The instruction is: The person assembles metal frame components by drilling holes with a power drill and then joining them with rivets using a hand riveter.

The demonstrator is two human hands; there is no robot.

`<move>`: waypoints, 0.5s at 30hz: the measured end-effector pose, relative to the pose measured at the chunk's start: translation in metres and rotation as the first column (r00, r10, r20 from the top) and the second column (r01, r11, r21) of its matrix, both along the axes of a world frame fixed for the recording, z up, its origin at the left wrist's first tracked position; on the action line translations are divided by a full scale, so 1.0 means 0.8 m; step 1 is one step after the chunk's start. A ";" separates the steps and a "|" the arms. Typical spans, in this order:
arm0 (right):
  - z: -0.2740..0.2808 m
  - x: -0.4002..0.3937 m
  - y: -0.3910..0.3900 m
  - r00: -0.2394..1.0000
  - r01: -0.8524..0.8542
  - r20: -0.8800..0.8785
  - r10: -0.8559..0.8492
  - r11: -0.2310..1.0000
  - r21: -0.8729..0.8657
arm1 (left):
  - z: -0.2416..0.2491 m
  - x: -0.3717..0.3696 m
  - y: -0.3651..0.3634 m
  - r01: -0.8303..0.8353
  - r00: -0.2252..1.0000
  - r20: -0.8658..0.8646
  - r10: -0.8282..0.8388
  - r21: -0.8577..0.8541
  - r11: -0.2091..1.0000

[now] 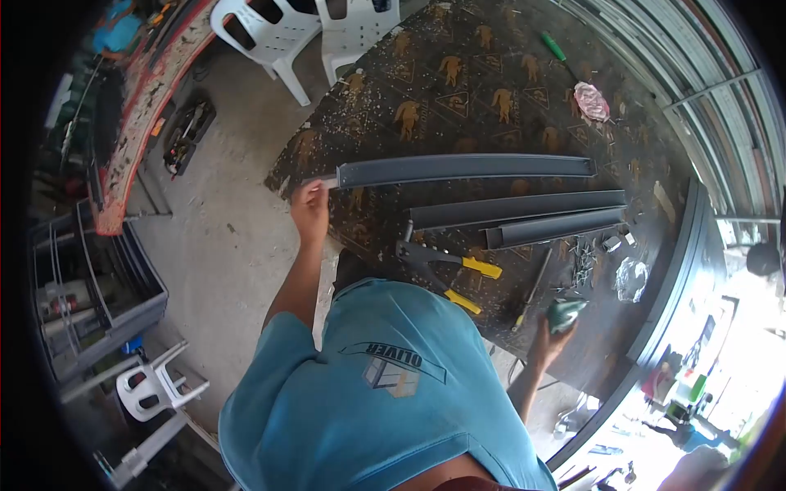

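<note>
My left hand (311, 211) is at the left end of a long dark grey metal channel (467, 168) on the dark table. Its fingers are closed on a small light grey piece (330, 182) at that end. Two more channels lie nearer me, a longer one (516, 210) and a shorter one (557, 228). My right hand (550, 342) is wrapped around a dark green and whitish object (566, 313) whose kind I cannot make out. Between my hands lies a hand riveter (426, 255) with yellow grips, its handles spread.
Near my right hand are a screwdriver (533, 290), a pile of rivets (583, 263) and a clear plastic bag (631, 280). A green-handled tool (554, 47) and a pinkish bag (591, 102) lie farther back. White plastic chairs (274, 41) stand beyond the table's left edge.
</note>
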State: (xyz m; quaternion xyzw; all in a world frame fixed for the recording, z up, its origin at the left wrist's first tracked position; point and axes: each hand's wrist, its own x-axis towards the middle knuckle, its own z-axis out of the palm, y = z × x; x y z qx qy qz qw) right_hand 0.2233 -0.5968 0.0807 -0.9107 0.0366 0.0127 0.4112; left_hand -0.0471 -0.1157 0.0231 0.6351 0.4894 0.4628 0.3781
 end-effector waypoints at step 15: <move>0.257 -0.228 0.419 0.801 -0.440 -0.400 0.444 0.892 0.109 | 0.014 0.022 0.191 0.961 0.207 -0.395 -0.895 -0.090 0.262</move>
